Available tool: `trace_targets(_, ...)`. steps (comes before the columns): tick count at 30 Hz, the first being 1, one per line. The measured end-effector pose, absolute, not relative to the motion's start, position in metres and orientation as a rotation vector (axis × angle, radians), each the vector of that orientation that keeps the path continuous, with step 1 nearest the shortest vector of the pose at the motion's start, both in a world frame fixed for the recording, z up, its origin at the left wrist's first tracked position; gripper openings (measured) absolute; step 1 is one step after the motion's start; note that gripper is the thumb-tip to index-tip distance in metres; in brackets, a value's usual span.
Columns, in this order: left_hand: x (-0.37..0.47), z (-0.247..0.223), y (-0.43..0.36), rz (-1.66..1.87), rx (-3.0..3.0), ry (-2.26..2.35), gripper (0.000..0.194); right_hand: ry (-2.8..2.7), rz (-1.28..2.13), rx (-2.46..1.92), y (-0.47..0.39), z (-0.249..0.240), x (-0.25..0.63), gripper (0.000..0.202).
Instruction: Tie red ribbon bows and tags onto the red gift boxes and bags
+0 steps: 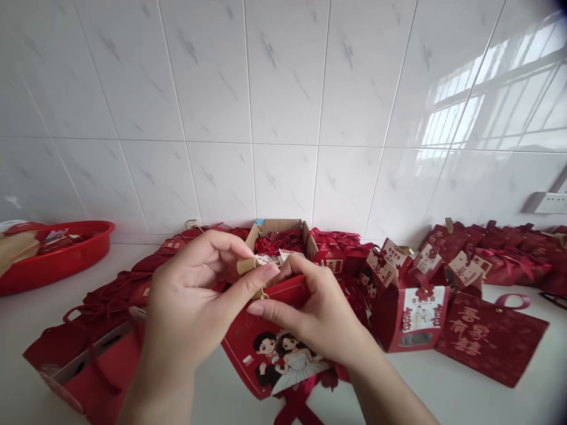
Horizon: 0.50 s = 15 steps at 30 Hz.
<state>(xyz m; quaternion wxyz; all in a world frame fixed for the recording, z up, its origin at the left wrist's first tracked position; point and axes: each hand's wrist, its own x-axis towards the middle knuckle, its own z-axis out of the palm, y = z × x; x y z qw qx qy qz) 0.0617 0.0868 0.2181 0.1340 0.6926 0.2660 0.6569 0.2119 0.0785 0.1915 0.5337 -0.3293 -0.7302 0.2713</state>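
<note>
My left hand [190, 301] is closed, with thumb and fingers pinched around a short gold-coloured band [247, 265]. Its exact kind is hard to make out. My right hand [319, 313] pinches the top edge of a red gift bag [248, 348] printed with a cartoon bride and groom. Between the two thumbs a small gold-coloured metal fitting [262, 293] shows at the bag's top. The fingers cover much of that edge. A dark red ribbon [297, 404] lies beneath the bag on the white tabletop.
Flat red bags [106, 295] with cord handles lie at left, beside a red plastic basin [88, 254]. An open cardboard box [283, 224] holds red ribboned items behind my hands. Right stand red gift boxes [383, 321] with tags and a dark red square bag [491, 339].
</note>
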Motion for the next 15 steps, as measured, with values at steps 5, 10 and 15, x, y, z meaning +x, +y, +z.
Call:
trace_targets(5,0.062,0.219,0.091,2.068,2.03,0.711,0.007,-1.833,0.377,-1.027,0.068,0.18,0.238,0.022)
trace_targets(10,0.052,0.222,0.09,2.199,1.84,0.65,0.011,-1.633,-0.026,-1.398,0.065,0.139,0.296,0.015)
trace_targets(15,0.045,0.223,0.096,2.271,1.737,0.618,0.014,-1.299,-0.353,-1.725,0.063,0.108,0.359,0.033)
